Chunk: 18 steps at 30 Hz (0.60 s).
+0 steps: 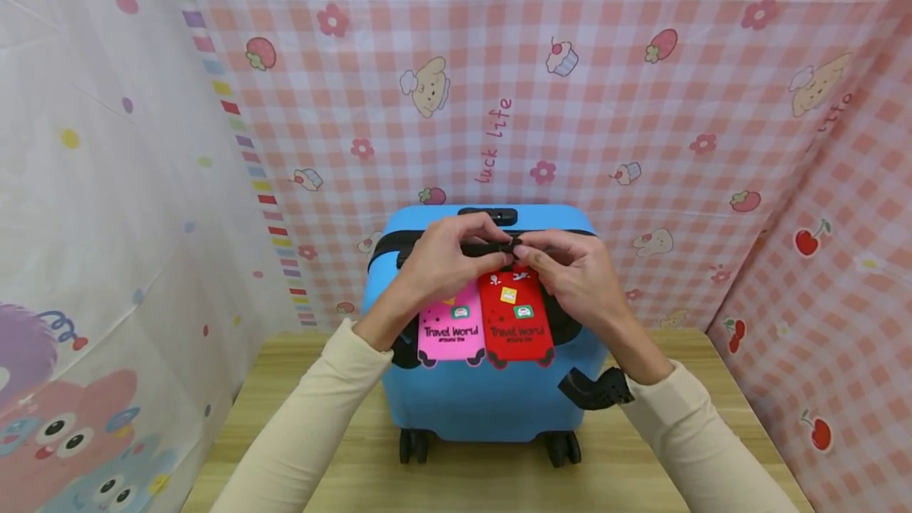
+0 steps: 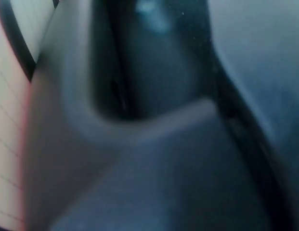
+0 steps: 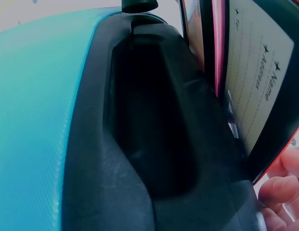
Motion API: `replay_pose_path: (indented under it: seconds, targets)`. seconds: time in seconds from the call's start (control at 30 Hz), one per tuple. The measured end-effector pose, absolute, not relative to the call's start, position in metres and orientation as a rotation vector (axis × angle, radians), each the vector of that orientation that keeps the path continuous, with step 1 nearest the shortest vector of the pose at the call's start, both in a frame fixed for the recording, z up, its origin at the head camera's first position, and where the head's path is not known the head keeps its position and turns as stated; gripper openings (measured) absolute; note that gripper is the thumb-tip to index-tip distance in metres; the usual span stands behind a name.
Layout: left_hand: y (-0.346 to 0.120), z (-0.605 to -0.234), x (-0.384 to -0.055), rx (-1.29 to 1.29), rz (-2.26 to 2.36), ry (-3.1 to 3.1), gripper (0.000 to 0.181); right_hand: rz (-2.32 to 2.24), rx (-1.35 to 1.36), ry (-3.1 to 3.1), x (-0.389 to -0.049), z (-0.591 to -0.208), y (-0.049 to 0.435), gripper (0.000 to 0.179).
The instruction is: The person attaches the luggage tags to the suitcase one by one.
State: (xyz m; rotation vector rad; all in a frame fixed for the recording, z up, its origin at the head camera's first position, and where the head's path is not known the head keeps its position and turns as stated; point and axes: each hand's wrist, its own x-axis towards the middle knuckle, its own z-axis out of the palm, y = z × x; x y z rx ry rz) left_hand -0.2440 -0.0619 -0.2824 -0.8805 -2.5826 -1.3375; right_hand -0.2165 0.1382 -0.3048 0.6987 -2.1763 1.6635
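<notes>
A light blue suitcase (image 1: 484, 402) stands upright, with a pink luggage tag (image 1: 452, 343) and a red luggage tag (image 1: 518, 343) side by side against its black handle area. Above the red tag, thumb and fingers of my left hand (image 1: 456, 256) pinch a short black strap (image 1: 514, 244). From the other side my right hand (image 1: 577, 271) pinches the same strap, its fingertips close to the left ones. In the right wrist view the back of the red tag (image 3: 257, 72) shows a card with name, address and tel lines, beside the dark handle recess (image 3: 149, 120). The left wrist view is blurred.
The suitcase rests on black wheels (image 1: 563, 448) on a wood-patterned surface (image 1: 285, 418). Pink checked cloth (image 1: 606, 117) hangs close behind it, and a white patterned cloth (image 1: 178, 180) hangs at left. A black band (image 1: 594, 389) dangles by my right wrist.
</notes>
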Motion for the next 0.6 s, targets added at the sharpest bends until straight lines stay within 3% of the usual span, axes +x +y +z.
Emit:
replay_pose_path:
  seconds: [0.6]
  targets:
    - [-0.0616,-0.2854,-0.2456,-0.885,-1.309,-2.569,0.022,1.643,0.699,-2.192,-0.2185,-0.3051,0.1413,0.016]
